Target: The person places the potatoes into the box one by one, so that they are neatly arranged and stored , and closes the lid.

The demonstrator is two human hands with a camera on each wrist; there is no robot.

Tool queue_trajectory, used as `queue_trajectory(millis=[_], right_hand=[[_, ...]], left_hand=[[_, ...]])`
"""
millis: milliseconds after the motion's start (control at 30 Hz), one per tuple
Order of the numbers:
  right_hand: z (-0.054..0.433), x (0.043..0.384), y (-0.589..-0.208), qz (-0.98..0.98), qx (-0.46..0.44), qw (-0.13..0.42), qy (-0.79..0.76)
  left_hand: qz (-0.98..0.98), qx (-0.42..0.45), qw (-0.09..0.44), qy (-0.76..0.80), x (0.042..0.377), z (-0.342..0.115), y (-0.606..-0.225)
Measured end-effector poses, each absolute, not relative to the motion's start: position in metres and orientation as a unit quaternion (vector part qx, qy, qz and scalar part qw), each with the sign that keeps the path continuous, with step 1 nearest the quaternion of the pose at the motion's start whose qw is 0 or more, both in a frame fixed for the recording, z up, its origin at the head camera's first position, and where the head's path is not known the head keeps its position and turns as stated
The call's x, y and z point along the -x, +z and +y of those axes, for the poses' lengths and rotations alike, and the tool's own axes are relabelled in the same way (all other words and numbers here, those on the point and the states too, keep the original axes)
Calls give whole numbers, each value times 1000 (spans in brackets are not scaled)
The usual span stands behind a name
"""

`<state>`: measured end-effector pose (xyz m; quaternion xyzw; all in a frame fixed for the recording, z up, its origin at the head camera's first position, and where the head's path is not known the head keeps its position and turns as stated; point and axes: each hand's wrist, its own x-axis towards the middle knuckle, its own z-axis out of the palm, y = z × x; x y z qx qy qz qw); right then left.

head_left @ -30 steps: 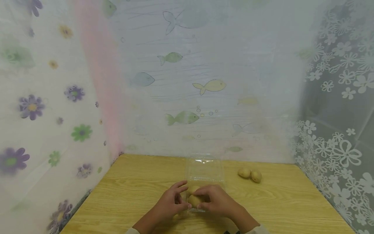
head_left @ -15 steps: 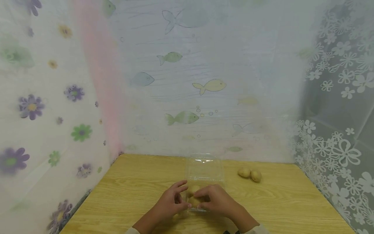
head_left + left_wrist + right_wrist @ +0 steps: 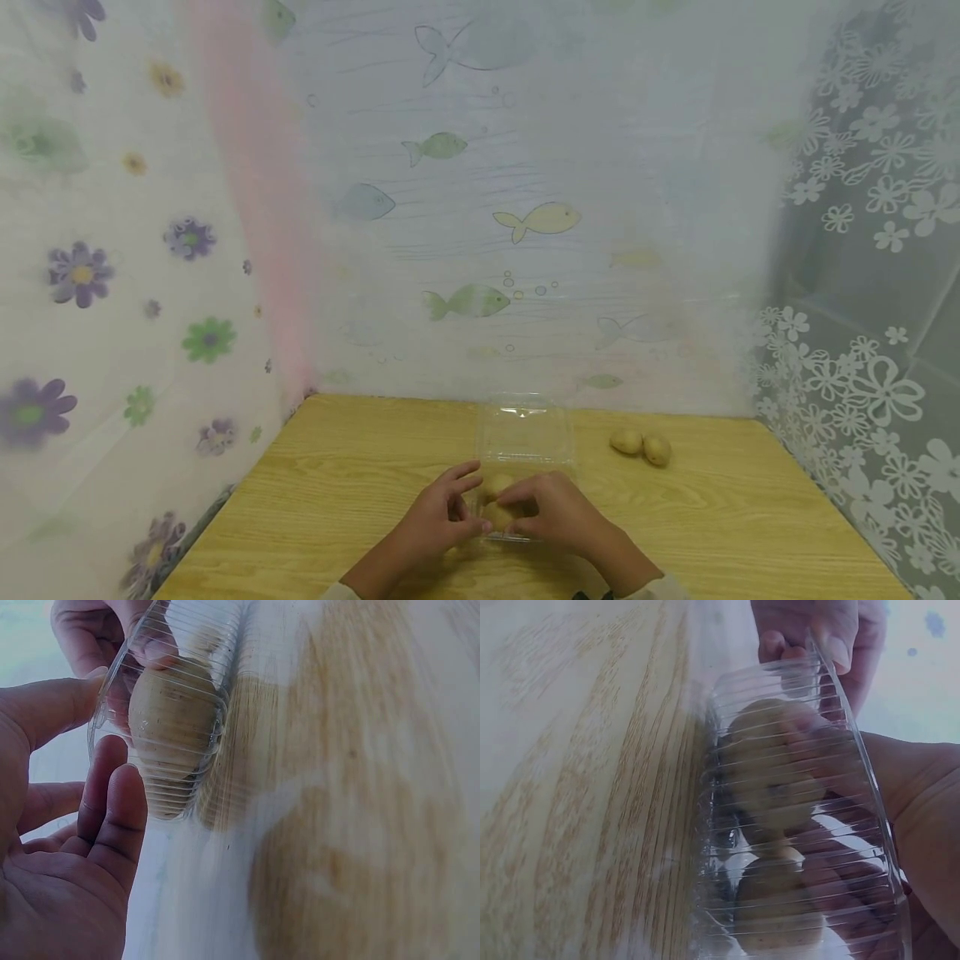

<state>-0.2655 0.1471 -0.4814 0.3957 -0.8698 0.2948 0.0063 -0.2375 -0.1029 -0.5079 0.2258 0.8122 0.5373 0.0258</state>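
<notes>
Here the left hand (image 3: 438,515) pinches the container (image 3: 855,840), lid (image 3: 525,435) toward the counter's (image 3: 360,475) far edge; the right hand (image 3: 562,517) grips a potato (image 3: 498,518) inside.

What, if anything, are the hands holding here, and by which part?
The right hand grips the nearer potato by its right end, inside the clear container; the left hand holds the container at its left rim.
</notes>
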Motion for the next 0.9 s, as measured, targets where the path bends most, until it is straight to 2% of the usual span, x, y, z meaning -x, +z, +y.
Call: queue_trajectory(millis=[900], right_hand=[[148, 268, -481, -869, -416, 24, 266]], left_hand=[[806, -244, 14, 539, 241, -105, -515]])
